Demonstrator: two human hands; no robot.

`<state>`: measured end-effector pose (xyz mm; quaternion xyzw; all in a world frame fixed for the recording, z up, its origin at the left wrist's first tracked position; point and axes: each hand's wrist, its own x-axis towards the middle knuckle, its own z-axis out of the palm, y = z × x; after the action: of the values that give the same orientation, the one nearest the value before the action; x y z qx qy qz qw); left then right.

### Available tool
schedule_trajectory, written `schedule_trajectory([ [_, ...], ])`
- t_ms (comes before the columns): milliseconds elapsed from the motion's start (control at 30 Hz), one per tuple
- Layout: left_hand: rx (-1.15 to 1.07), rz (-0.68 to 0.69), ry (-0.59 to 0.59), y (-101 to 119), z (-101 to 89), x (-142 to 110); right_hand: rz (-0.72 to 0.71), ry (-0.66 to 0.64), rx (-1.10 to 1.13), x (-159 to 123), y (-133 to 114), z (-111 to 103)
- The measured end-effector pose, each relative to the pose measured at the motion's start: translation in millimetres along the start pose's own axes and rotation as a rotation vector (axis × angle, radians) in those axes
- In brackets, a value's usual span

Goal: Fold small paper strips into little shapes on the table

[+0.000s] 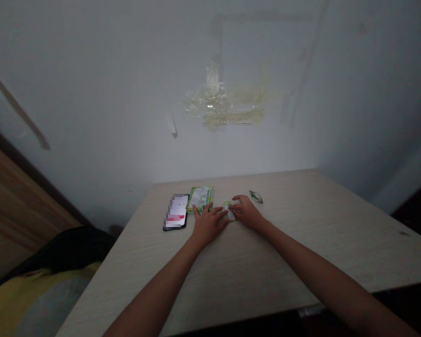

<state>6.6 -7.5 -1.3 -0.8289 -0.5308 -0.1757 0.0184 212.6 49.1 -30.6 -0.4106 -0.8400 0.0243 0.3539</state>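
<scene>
A small green-and-white packet (228,205) lies flat on the table between my two hands. My left hand (209,225) is open, its fingers spread, with the fingertips at the packet's left side. From the right, my right hand (247,213) reaches in with its fingers apart, and their tips rest on the packet; my fingers cover part of it. Just beyond my left hand is a larger flat green-and-white pack (200,196), and the thumb of that hand is near or over its front edge. What is printed on either item is too small to read.
Left of the larger pack lies a phone (177,213) with its screen lit. A small crumpled green-and-white wrapper (256,196) sits to the right of my right hand. The pale wooden table (301,201) meets a wall (133,117) with peeling tape. Yellow fabric (17,299) is at lower left.
</scene>
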Motion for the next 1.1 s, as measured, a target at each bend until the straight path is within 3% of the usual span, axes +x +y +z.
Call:
schedule_trajectory([
  [200,-0.006,-0.012,-0.006,1,-1.8,0,-0.001,-0.073,0.044,3,-4,-8],
  [667,0.046,0.007,0.024,3,-3.3,-1,-0.146,-0.145,0.027,0,-16,-24],
  [1100,0.054,-0.009,0.005,4,-6.0,-1,-0.203,-0.189,0.182,-6,-13,-30],
])
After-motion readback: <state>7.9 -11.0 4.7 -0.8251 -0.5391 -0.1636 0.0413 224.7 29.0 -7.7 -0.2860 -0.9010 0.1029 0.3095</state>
